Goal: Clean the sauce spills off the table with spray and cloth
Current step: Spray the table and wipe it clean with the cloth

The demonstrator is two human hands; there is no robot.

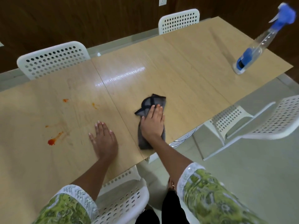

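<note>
A dark grey cloth (151, 104) lies on the light wooden table (178, 65) near its front edge. My right hand (152, 122) presses flat on the cloth with straight fingers. My left hand (104, 139) rests flat on the bare tabletop to the left of the cloth. Red-orange sauce spills lie further left: a big smear (53, 140), a small spot (65, 100) and a streak (94, 105). A clear spray bottle (254, 47) with a blue trigger head stands at the table's far right corner, out of reach of both hands.
White perforated chairs stand around the table: two at the far side (53, 59) (178, 20), one at the right (258, 123) and one right below me (123, 199). Pale tiled floor (242, 167) lies to the right.
</note>
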